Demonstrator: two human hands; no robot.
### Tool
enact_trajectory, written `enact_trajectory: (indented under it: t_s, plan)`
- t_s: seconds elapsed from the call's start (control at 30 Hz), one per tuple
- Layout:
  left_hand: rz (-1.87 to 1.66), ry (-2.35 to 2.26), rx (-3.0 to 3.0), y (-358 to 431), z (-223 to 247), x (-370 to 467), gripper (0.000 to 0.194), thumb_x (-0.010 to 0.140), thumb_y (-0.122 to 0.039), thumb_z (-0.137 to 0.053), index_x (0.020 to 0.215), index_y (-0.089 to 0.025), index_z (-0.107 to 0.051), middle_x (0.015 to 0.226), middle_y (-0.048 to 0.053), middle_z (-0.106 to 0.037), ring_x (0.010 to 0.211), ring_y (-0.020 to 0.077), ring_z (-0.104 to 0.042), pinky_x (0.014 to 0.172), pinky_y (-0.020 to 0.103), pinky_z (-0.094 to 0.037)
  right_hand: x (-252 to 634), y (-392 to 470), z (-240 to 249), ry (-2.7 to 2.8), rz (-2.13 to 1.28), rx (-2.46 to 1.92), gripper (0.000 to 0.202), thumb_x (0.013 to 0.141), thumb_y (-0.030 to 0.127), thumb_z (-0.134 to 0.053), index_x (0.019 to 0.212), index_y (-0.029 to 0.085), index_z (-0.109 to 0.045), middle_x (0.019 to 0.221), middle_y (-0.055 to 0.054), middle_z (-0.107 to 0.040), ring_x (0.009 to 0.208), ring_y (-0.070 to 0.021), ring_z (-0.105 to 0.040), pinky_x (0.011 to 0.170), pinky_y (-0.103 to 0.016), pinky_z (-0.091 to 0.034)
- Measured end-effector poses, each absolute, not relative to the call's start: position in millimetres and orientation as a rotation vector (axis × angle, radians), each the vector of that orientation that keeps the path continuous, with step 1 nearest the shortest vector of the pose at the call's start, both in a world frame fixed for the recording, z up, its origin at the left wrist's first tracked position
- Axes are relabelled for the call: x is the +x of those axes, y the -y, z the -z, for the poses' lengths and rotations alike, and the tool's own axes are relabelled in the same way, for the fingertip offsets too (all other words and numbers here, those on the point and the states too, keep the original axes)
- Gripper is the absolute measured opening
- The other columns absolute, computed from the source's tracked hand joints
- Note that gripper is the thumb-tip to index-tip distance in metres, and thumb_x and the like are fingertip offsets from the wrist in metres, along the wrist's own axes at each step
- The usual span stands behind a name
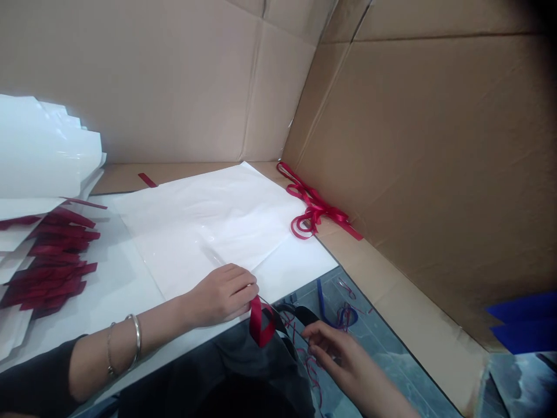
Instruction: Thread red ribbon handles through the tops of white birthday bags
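Note:
My left hand (230, 293) rests at the near edge of a large white sheet (209, 215), its fingers closed on a red ribbon (261, 325). The ribbon hangs in a short loop below those fingertips, over dark clothing. To its right, my right hand (335, 351) is held low, with fingers curled and the thumb beneath them. Its fingertips meet a black curved piece (304, 315), whose kind I cannot make out. A thin line runs from near the ribbon toward this piece.
White bags or sheets (47, 151) with red ribbon ends (61, 273) are stacked at left. Loose red ribbons (315, 203) lie by the right cardboard wall (435, 174). Thread scraps and a blue strip (322, 299) lie on the grey marbled surface (391, 371). Blue pieces (522, 322) sit far right.

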State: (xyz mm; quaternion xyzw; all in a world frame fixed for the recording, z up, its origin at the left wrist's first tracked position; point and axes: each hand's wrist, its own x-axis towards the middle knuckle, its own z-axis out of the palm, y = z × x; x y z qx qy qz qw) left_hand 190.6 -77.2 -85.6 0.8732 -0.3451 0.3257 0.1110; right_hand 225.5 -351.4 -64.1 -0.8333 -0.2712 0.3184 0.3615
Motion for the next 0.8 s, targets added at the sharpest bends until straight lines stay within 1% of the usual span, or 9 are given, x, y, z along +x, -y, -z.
enact_trajectory:
  t_s: [0.07, 0.23, 0.37, 0.43, 0.47, 0.5, 0.57, 0.67, 0.8]
  plan:
    - [-1.001, 0.984, 2.470, 78.0, 84.1, 193.4, 0.003, 0.086, -0.013, -0.047, 0.089, -0.015, -0.047, 0.083, 0.007, -0.062, 0.073, 0.0158, -0.056, 0.064, 0.029, -0.049, 224.9, 352.4, 66.1, 0.668, -0.820, -2.121, 0.018, 0.090, 0.030, -0.043, 0.095, 0.019, -0.057, 0.086, -0.004, -0.061, 0.077, -0.0164, -0.055, 0.068, -0.026, -0.042]
    - [-0.954, 0.799, 2.152, 86.9, 69.2, 193.9, 0.017, 0.080, -0.007, -0.052, 0.085, -0.018, -0.040, 0.076, 0.002, -0.055, 0.066, 0.0120, -0.051, 0.057, 0.023, -0.045, 223.7, 353.5, 70.2, 0.578, -0.883, -2.059, 0.022, 0.089, 0.033, -0.044, 0.095, 0.017, -0.058, 0.075, -0.002, -0.055, 0.067, -0.0144, -0.051, 0.060, -0.024, -0.040]
    - [-0.749, 0.703, 2.059, 90.6, 38.3, 184.2, 0.021, 0.084, -0.010, -0.052, 0.099, -0.020, -0.042, 0.083, 0.002, -0.054, 0.080, 0.0131, -0.055, 0.068, 0.025, -0.049, 223.5, 347.9, 71.7, 0.568, -0.864, -2.035, 0.022, 0.088, 0.032, -0.044, 0.096, 0.016, -0.058, 0.075, -0.003, -0.055, 0.066, -0.0142, -0.050, 0.059, -0.024, -0.040]
    - [-0.558, 0.737, 2.268, 81.7, 28.2, 181.9, 0.030, 0.086, -0.019, -0.053, 0.114, -0.021, -0.043, 0.102, 0.008, -0.057, 0.103, 0.0194, -0.053, 0.087, 0.035, -0.047, 223.1, 345.8, 73.4, 0.574, -0.836, -2.032, 0.022, 0.088, 0.033, -0.045, 0.096, 0.017, -0.058, 0.077, -0.003, -0.056, 0.067, -0.0146, -0.051, 0.060, -0.024, -0.041]
    - [-0.417, 0.744, 2.426, 73.8, 27.0, 182.5, 0.042, 0.086, -0.028, -0.055, 0.125, -0.021, -0.039, 0.117, 0.011, -0.053, 0.117, 0.0245, -0.046, 0.097, 0.042, -0.041, 222.7, 345.5, 74.6, 0.576, -0.828, -2.027, 0.022, 0.088, 0.033, -0.045, 0.096, 0.017, -0.057, 0.077, -0.003, -0.056, 0.068, -0.0147, -0.052, 0.061, -0.024, -0.041]
    - [-0.247, 0.732, 2.588, 64.3, 28.6, 184.2, 0.057, 0.085, -0.038, -0.056, 0.135, -0.022, -0.032, 0.132, 0.014, -0.045, 0.128, 0.0299, -0.034, 0.104, 0.049, -0.031, 222.1, 345.8, 76.0, 0.578, -0.826, -2.023, 0.022, 0.088, 0.033, -0.045, 0.096, 0.017, -0.057, 0.078, -0.003, -0.056, 0.068, -0.0147, -0.052, 0.061, -0.024, -0.042]
    - [0.107, 0.620, 2.828, 43.7, 38.7, 189.8, 0.081, 0.081, -0.057, -0.053, 0.145, -0.022, -0.019, 0.148, 0.015, -0.024, 0.138, 0.0368, -0.013, 0.107, 0.059, -0.016, 221.0, 347.5, 79.2, 0.575, -0.840, -2.017, 0.021, 0.087, 0.034, -0.045, 0.097, 0.018, -0.055, 0.077, -0.003, -0.054, 0.066, -0.0143, -0.052, 0.060, -0.024, -0.042]
    - [0.401, 0.474, 2.921, 23.7, 60.1, 197.0, 0.087, 0.080, -0.070, -0.041, 0.147, -0.020, -0.015, 0.151, 0.016, -0.011, 0.139, 0.0369, -0.005, 0.107, 0.061, -0.009, 221.1, 347.0, 83.2, 0.548, -0.882, -1.992, 0.019, 0.086, 0.033, -0.045, 0.094, 0.018, -0.053, 0.073, -0.001, -0.050, 0.060, -0.0128, -0.050, 0.054, -0.022, -0.040]
    - [0.334, 0.490, 2.933, 33.7, 77.6, 196.5, 0.084, 0.083, -0.071, -0.031, 0.147, -0.019, -0.017, 0.151, 0.018, -0.004, 0.139, 0.0346, -0.005, 0.109, 0.057, -0.005, 229.0, 320.9, 83.0, 0.633, -0.772, -2.033, 0.013, 0.087, 0.028, -0.042, 0.083, 0.019, -0.050, 0.071, -0.001, -0.051, 0.062, -0.0132, -0.050, 0.058, -0.023, -0.040]
